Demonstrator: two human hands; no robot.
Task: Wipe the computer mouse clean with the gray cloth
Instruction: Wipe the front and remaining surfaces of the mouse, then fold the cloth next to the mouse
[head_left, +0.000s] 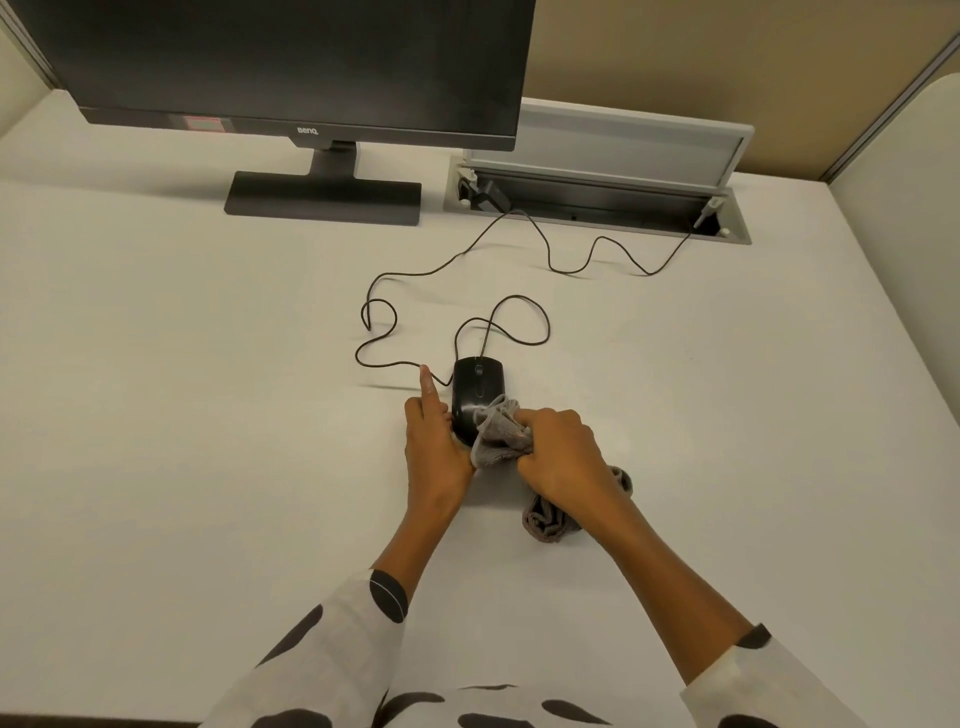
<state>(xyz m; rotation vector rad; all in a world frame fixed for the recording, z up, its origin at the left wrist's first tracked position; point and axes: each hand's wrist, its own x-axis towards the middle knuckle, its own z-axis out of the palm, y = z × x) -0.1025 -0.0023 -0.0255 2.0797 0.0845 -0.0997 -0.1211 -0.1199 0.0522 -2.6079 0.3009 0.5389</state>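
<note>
While the left hand (434, 447) holds the mouse (475, 389) on the desk (208, 364), the right hand (558, 449) grips the gray cloth (498, 434) against it.

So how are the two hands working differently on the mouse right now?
The left hand holds the mouse bare at its side, index finger stretched forward; the right hand grips the bunched gray cloth and presses it on the mouse's rear. Both sit at the mouse's near end.
</note>
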